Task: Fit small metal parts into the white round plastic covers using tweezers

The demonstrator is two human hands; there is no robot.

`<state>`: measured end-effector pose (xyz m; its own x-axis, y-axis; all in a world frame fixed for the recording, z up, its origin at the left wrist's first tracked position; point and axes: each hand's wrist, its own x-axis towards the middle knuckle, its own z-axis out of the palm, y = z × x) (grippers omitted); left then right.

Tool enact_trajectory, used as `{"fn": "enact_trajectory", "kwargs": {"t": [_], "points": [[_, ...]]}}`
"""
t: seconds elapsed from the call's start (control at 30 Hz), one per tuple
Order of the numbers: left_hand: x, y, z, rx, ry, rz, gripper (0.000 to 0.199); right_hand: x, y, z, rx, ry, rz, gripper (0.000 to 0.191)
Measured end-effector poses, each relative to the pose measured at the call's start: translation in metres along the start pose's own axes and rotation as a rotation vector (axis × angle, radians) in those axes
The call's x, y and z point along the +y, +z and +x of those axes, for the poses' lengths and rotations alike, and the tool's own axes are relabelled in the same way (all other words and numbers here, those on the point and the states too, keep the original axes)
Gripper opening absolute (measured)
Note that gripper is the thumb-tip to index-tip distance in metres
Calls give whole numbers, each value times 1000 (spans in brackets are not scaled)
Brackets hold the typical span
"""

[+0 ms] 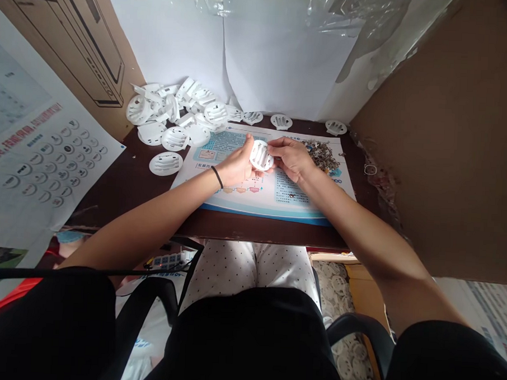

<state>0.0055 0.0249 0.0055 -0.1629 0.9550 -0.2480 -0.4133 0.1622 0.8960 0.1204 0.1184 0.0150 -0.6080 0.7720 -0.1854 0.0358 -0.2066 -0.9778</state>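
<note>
A round white plastic piece with slots and ribs is tilted up above the printed sheet. My left hand is closed on its left side, thumb on top and fingers underneath. At the right edge of that piece, my right hand is closed in a pinch, its fingertips touching the face. Whether a small part sits between those fingertips is hidden. Just beyond my right hand lies a heap of small metal parts. A few more metal bits rest on the sheet nearer to me.
Many similar white pieces are piled at the back left, with one single piece in front. Others stand along the back edge. Cardboard walls the right side. Below the table, a box holds more white pieces.
</note>
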Motion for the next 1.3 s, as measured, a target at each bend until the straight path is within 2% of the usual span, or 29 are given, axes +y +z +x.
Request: {"fn": "enact_trajectory", "kwargs": {"t": [0.17, 0.3, 0.43, 0.57, 0.7, 0.8, 0.93, 1.0, 1.13, 1.3], "points": [[6, 5, -6, 27, -35, 42, 67, -6, -1, -4, -44, 22, 21, 17], [8, 5, -9, -3, -75, 38, 69, -4, -3, -2, -57, 32, 30, 19], [9, 8, -9, 21, -63, 46, 60, -1, -4, 1, -76, 35, 49, 11], [11, 16, -13, 29, -58, 92, 49, -3, -2, 1, -99, 66, 50, 15], [11, 20, -13, 25, -37, 116, 42, 1, 5, -3, -10, 18, -53, 19], [10, 15, -8, 43, -46, 58, 38, 5, 10, -6, 58, -53, -72, 18], [11, 6, 0, 102, -78, -11, 32, 1, 5, -5, -42, 11, 23, 18], [13, 3, 1, 82, -100, -16, 30, -3, 0, -4, -94, 55, 49, 19], [13, 2, 2, 0, -136, 24, 36, -3, -4, -2, -54, -7, -103, 19], [11, 2, 4, 1, -142, 52, 39, 1, 0, -2, -20, -82, -262, 23]]}}
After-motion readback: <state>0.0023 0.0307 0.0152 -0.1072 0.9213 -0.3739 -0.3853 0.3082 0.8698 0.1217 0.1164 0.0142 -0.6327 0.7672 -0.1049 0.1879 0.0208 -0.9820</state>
